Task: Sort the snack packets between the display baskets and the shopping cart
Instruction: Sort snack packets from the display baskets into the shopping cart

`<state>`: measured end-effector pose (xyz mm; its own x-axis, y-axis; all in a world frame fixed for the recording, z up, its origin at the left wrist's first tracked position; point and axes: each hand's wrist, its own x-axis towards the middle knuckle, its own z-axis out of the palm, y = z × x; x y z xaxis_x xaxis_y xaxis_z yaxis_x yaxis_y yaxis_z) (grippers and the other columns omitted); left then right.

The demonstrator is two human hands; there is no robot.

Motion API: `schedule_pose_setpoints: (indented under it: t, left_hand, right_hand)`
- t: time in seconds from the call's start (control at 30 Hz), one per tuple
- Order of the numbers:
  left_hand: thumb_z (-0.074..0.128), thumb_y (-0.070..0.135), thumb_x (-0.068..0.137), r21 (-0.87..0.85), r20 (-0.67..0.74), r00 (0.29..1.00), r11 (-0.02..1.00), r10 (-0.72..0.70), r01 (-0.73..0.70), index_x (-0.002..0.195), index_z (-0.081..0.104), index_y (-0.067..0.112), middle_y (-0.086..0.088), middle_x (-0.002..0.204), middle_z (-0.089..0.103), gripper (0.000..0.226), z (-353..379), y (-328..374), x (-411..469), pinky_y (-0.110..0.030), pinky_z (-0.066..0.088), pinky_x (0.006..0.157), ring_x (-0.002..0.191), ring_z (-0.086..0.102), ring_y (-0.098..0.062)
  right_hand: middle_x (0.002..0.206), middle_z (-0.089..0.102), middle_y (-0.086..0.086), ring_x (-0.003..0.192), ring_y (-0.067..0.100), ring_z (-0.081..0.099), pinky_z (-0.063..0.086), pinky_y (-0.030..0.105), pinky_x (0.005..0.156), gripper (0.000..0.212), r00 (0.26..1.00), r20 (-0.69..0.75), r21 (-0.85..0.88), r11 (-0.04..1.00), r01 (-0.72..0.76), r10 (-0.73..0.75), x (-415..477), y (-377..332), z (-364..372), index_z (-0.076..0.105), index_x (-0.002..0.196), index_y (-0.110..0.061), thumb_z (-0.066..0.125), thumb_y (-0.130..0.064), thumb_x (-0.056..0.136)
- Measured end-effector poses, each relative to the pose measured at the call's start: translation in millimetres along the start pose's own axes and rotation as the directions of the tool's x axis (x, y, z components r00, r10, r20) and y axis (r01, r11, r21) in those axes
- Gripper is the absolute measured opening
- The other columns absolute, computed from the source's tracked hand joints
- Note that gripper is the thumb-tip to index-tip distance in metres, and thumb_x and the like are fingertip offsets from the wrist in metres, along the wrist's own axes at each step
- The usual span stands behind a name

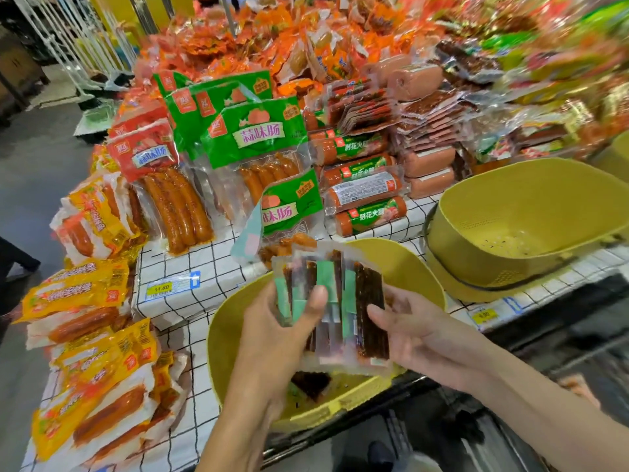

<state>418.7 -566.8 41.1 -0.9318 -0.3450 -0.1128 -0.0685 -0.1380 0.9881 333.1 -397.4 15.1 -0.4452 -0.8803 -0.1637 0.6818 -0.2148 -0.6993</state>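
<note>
a worktop [177, 267] under a black-checked white cloth carries heaped snack packets: green garlic sausage packs [255, 131], a red sausage pack [160, 178], ham rolls [364, 192] and orange sausage packs [88, 294] spilling down the left side. at right stand stacked yellow baskets [531, 212]. a nearer yellow basket [408, 267] sits tilted below the hands, with one dark packet [311, 383] in it. above that basket the left hand [282, 321] has a closed grip on a fan of clear spicy strip packets [340, 301], thumb across their front. the right hand [408, 328] grips their right edge, thumb in front, fingers behind. a yellow price tag [163, 287] sits on the cloth's front edge.
</note>
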Motion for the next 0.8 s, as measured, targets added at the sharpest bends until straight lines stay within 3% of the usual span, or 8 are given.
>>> schedule_pose_setpoints:
  t: [0.13, 0.27, 0.33, 0.4, 0.5, 0.57, 0.63, 0.8]
  left_hand:
    - [0.068, 0.031, 0.074, -0.124, 0.156, 0.984, 0.986, -0.089, 0.109, 0.104, 0.070, 0.026, 0.002, 0.106, 0.074, 0.030, 11.4, -2.5, -0.1, -0.023, 0.058, 0.073, 0.098, 0.070, -0.011]
    - [0.062, 0.011, 0.086, -0.205, 0.176, 0.973, 0.961, -0.150, 0.185, 0.106, 0.061, 0.020, 0.006, 0.097, 0.071, 0.022, 40.8, -10.5, -4.6, -0.022, 0.055, 0.049, 0.075, 0.069, 0.001]
    - [0.060, 0.016, 0.090, -0.215, 0.193, 0.965, 0.952, -0.177, 0.217, 0.126, 0.052, 0.012, 0.015, 0.100, 0.067, 0.037, 58.4, -13.5, -4.0, -0.018, 0.056, 0.065, 0.080, 0.061, 0.012]
    - [0.056, 0.018, 0.093, -0.236, 0.226, 0.950, 0.934, -0.215, 0.267, 0.135, 0.047, 0.008, -0.007, 0.114, 0.068, 0.044, 82.5, -15.2, -3.5, -0.031, 0.056, 0.053, 0.089, 0.066, -0.001]
    - [0.064, 0.022, 0.080, -0.218, 0.390, 0.888, 0.912, -0.244, 0.347, 0.117, 0.058, 0.001, -0.002, 0.093, 0.075, 0.043, 125.6, -20.7, -3.9, -0.043, 0.057, 0.051, 0.085, 0.073, -0.020]
    - [0.070, 0.027, 0.072, -0.142, 0.489, 0.841, 0.930, -0.233, 0.340, 0.115, 0.065, 0.007, -0.003, 0.103, 0.074, 0.048, 159.3, -29.8, -5.9, -0.045, 0.058, 0.058, 0.094, 0.071, -0.021]
    - [0.068, 0.021, 0.078, -0.091, 0.559, 0.796, 0.937, -0.234, 0.339, 0.120, 0.063, 0.013, -0.004, 0.114, 0.071, 0.044, 197.8, -42.8, -7.6, -0.049, 0.058, 0.063, 0.102, 0.069, -0.022]
    - [0.059, 0.009, 0.090, -0.034, 0.615, 0.747, 0.938, -0.252, 0.345, 0.124, 0.060, 0.011, -0.001, 0.110, 0.071, 0.035, 307.4, -82.2, -10.0, -0.050, 0.057, 0.061, 0.097, 0.070, -0.019]
  right_hand:
    - [0.129, 0.057, 0.024, 0.113, 0.033, 0.061, 0.054, 0.041, 0.085, 0.051, 0.991, -0.112, 0.086, 0.993, 0.081, -0.072, -27.7, 4.9, 1.0, 0.058, 0.125, -0.002, 0.075, -0.010, 0.078]
    - [0.128, 0.059, 0.022, 0.108, 0.030, 0.064, 0.057, 0.038, 0.077, 0.050, 0.953, -0.271, 0.115, 0.978, 0.176, -0.139, -70.6, 5.5, -5.1, 0.063, 0.119, -0.004, 0.081, -0.013, 0.073]
    - [0.129, 0.057, 0.023, 0.111, 0.033, 0.062, 0.057, 0.038, 0.079, 0.055, 0.907, -0.376, 0.080, 0.968, 0.236, -0.190, -100.4, 4.1, -14.7, 0.064, 0.119, -0.004, 0.084, -0.016, 0.069]
    - [0.128, 0.057, 0.025, 0.112, 0.036, 0.060, 0.057, 0.038, 0.079, 0.059, 0.827, -0.506, 0.043, 0.951, 0.306, -0.243, -135.9, 1.6, -25.5, 0.066, 0.115, -0.005, 0.088, -0.017, 0.062]
    - [0.111, 0.066, 0.027, 0.095, 0.038, 0.068, 0.058, 0.042, 0.069, 0.051, 0.657, -0.681, 0.099, 0.848, 0.520, -0.323, -200.9, 3.2, -46.0, 0.075, 0.096, -0.004, 0.091, -0.003, 0.048]
    - [0.103, 0.070, 0.022, 0.090, 0.033, 0.070, 0.058, 0.042, 0.066, 0.023, 0.527, -0.756, 0.022, 0.791, 0.612, -0.387, -247.5, 4.6, -62.8, 0.077, 0.088, -0.003, 0.077, -0.002, 0.064]
    - [0.100, 0.072, 0.018, 0.092, 0.026, 0.071, 0.058, 0.038, 0.068, 0.020, 0.404, -0.815, -0.071, 0.763, 0.642, -0.416, -297.4, 3.5, -85.9, 0.077, 0.086, -0.004, 0.062, -0.004, 0.074]
    - [0.121, 0.064, 0.019, 0.108, 0.030, 0.064, 0.056, 0.038, 0.078, 0.046, 0.333, -0.793, -0.104, 0.651, 0.752, -0.511, -408.0, -3.0, -146.4, 0.067, 0.116, -0.008, 0.075, -0.005, 0.071]
